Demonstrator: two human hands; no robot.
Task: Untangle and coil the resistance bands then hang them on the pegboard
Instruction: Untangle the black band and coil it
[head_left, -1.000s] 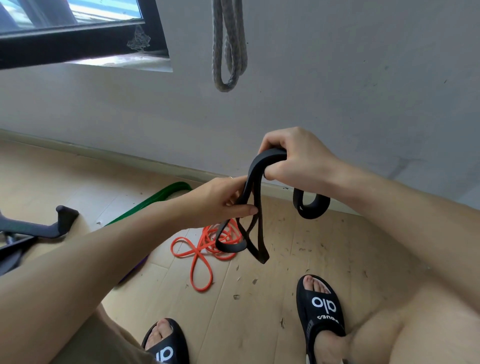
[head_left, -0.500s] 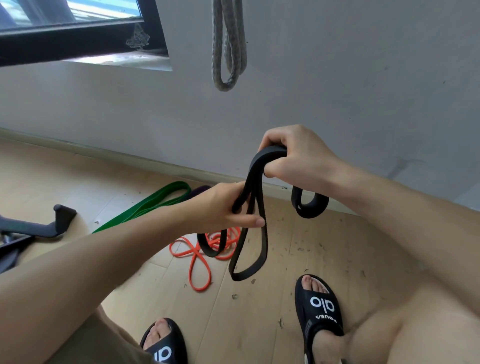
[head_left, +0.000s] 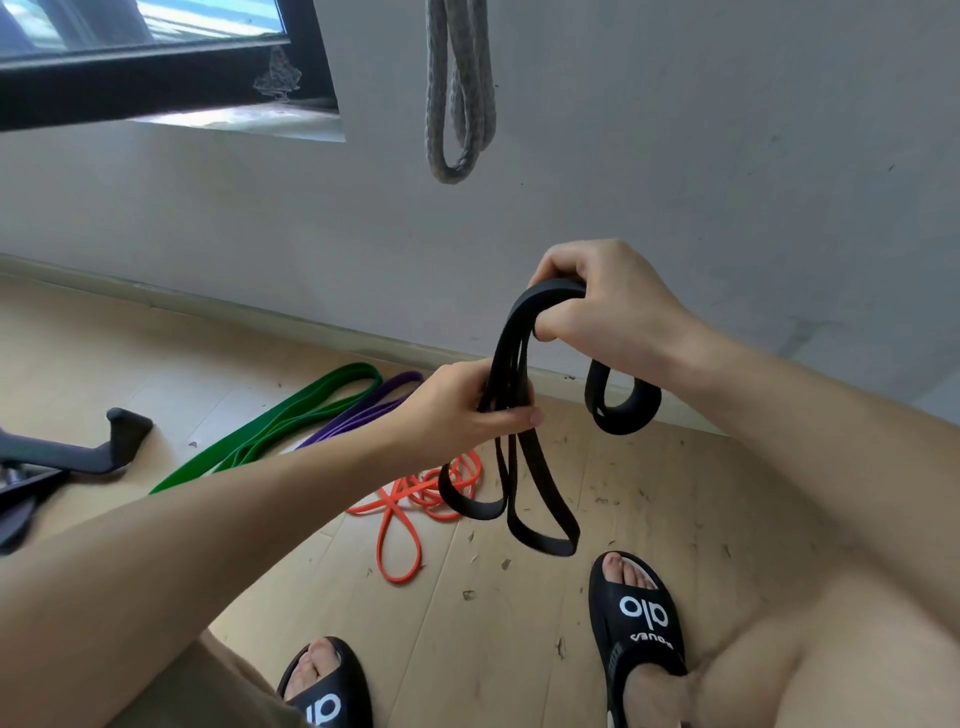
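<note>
Above the plank floor (head_left: 519, 649), a black resistance band (head_left: 511, 395) hung in long upright loops between both hands.
The right hand (head_left: 608, 312) curled round its top fold; the left hand (head_left: 467, 410) pinched the strands lower down. Orange (head_left: 400, 525), green (head_left: 291, 421) and purple (head_left: 363, 410) bands lay by a grey wall (head_left: 727, 156). The slide sandal (head_left: 644, 618) read "alo".
</note>
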